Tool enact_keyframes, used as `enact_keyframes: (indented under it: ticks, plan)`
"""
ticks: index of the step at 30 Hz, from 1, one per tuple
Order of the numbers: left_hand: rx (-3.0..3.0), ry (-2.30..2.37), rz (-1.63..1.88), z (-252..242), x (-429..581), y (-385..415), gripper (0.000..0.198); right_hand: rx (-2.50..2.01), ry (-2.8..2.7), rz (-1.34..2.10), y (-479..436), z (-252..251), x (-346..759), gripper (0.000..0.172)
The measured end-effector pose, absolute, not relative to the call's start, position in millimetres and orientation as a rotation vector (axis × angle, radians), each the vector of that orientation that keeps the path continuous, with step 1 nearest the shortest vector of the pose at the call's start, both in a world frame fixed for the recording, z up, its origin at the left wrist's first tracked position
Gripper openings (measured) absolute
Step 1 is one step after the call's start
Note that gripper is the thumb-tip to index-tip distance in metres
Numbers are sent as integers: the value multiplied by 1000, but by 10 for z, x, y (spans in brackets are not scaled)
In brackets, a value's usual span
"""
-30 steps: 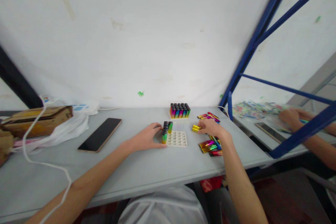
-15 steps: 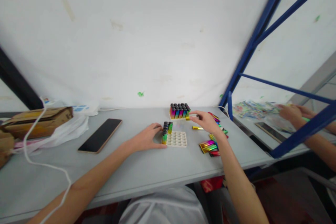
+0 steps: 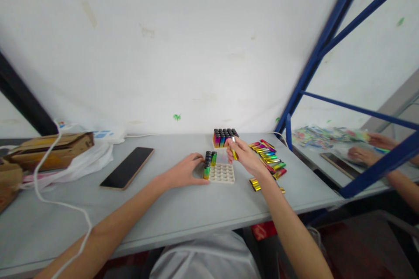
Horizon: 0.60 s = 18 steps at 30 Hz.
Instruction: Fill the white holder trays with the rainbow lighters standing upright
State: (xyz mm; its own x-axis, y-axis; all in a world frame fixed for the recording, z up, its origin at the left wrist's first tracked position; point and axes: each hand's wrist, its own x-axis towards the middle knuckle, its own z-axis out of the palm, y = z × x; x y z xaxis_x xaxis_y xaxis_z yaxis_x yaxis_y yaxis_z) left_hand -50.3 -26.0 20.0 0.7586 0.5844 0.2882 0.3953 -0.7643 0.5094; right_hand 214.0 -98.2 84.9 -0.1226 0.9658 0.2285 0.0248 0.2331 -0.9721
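A white tray with round holes [image 3: 225,176] lies on the table, with several shiny green-gold tubes with black tops [image 3: 207,171] upright along its left side. Around that left edge and the row of tubes, my left hand [image 3: 187,170] curves, thumb at the near corner and fingers at the far end. Over the tray's far right corner, my right hand [image 3: 244,154] pinches a yellow metallic tube [image 3: 234,152] with a silvery end, tilted. Several loose metallic tubes [image 3: 270,157] in mixed colours lie to the right of it.
A second block of upright black-topped tubes [image 3: 221,138] stands near the wall. On the left are a phone [image 3: 127,169], a cardboard box [image 3: 49,150] and a white cable [image 3: 62,204]. Beyond the blue frame [image 3: 314,63], another person's hands [image 3: 363,155] work.
My right hand has picked up the yellow tube and brought it left and nearer, over the tray's far right. My left hand stays at the tray's left side.
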Motion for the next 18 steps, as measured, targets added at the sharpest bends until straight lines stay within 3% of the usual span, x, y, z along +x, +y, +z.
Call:
enact_keyframes:
  ticks: [4,10,18]
  plan:
    - [2541,740,589,181,-503,-250,75,-1096,-1368,1070,-942,762,1982,62]
    - [2564,738,611,150,-496,-233,74,-1288,-1421,688,-851,581,1910,66]
    - [2572,748,603,151,-496,-233,75,-1426,-1428,407,-835,554,1936,48]
